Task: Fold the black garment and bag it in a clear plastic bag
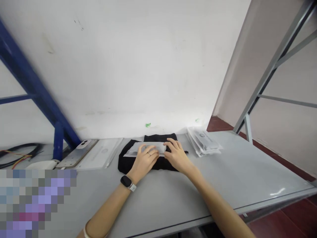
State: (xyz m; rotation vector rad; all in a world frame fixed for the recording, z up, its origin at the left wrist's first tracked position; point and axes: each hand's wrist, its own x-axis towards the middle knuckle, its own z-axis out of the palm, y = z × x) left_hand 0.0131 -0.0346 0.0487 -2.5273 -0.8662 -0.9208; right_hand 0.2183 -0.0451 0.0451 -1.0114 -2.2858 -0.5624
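Note:
A frosted plastic zip bag (135, 148) lies folded into a narrow strip on top of a black cloth (125, 162). My left hand (146, 159), with a ring and a wrist watch, rests on the bag's middle, its fingers bent and pressed onto the plastic. At the bag's right end, my right hand (177, 157) has its fingers curled and closed on the edge. Both hands partly cover the bag, and its contents are hard to make out. Black cloth shows behind, left of and in front of the bag.
Several packed frosted bags (204, 142) are stacked on the right of the grey table (247, 168). Flat frosted bags (100, 153) and a phone (79, 153) lie left, near a white device (43, 164) and coiled cables (22, 150). A white wall (138, 66) rises behind.

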